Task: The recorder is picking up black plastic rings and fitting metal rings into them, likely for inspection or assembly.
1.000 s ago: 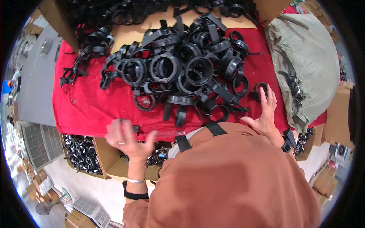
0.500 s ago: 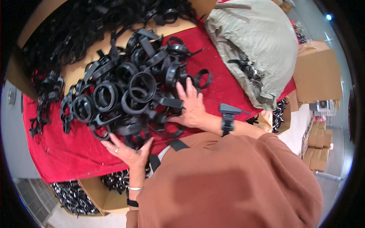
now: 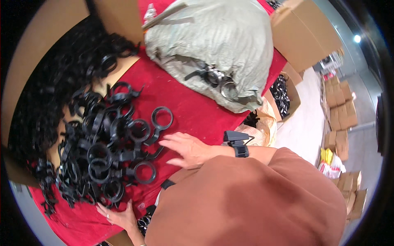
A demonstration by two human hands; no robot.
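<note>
A heap of black plastic rings with flat tabs (image 3: pixel 99 157) lies on the red cloth (image 3: pixel 180 108) of a table. At the near edge of this heap is my left hand (image 3: pixel 121 217), thumb and fingers spread, with its fingertips close against the lowest rings. My right hand (image 3: pixel 186 151) stretches flat at the right side of the heap, its fingers apart and pointing toward a ring with a stem (image 3: pixel 162 119). Nothing is held in either hand. Whether the fingertips touch the rings I cannot tell.
Behind the heap, a cardboard box (image 3: pixel 123 24) lies open, filled with more black rings (image 3: pixel 61 78). A pale woven sack (image 3: pixel 221 45) with clamp-like metal rings (image 3: pixel 227 89) at its mouth sits at the far right. Beyond the table, cartons (image 3: pixel 342 117) are stacked on the floor.
The view has turned to the right, so the heap and sack appear farther left. My right hand has come away from the heap's edge, and my left stays at its near side.
</note>
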